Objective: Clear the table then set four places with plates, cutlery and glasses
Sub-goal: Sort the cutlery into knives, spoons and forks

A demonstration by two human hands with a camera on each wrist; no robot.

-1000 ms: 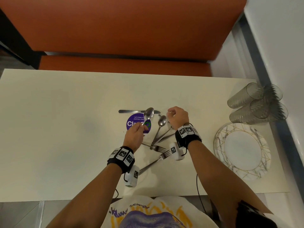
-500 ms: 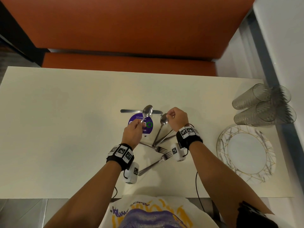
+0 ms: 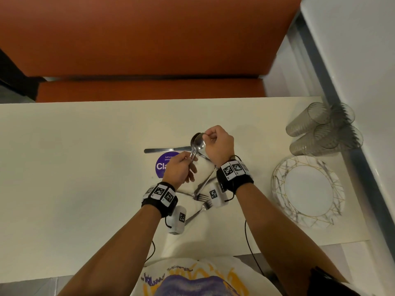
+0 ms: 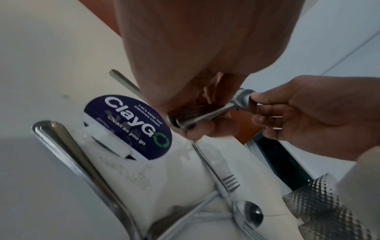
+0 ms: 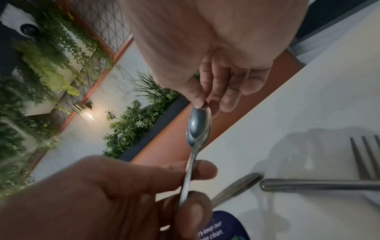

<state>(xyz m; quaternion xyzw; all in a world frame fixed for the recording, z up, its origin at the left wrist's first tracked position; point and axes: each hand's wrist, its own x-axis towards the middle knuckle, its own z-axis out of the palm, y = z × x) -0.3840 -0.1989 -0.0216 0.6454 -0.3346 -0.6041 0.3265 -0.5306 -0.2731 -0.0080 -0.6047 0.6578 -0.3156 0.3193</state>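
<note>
- Steel spoons (image 3: 197, 144), nested, are raised above the tabletop (image 3: 85, 167), bowls pointing away, handles toward the person.
- Left hand (image 3: 179, 170) grips the handles; right hand (image 3: 218, 144) pinches the bowls.
- Right wrist view alone shows two stacked bowls (image 5: 199, 125).

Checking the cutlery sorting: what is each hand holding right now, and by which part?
Two stacked spoons: the left hand grips their handles, the right hand pinches the bowl tips.

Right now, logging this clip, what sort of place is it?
Probably an office pantry or canteen booth: a round purple "ClayGo" sticker urging clean pantries on the cream laminate table, a long orange upholstered bench behind, and a hanging-foliage wall.
</note>
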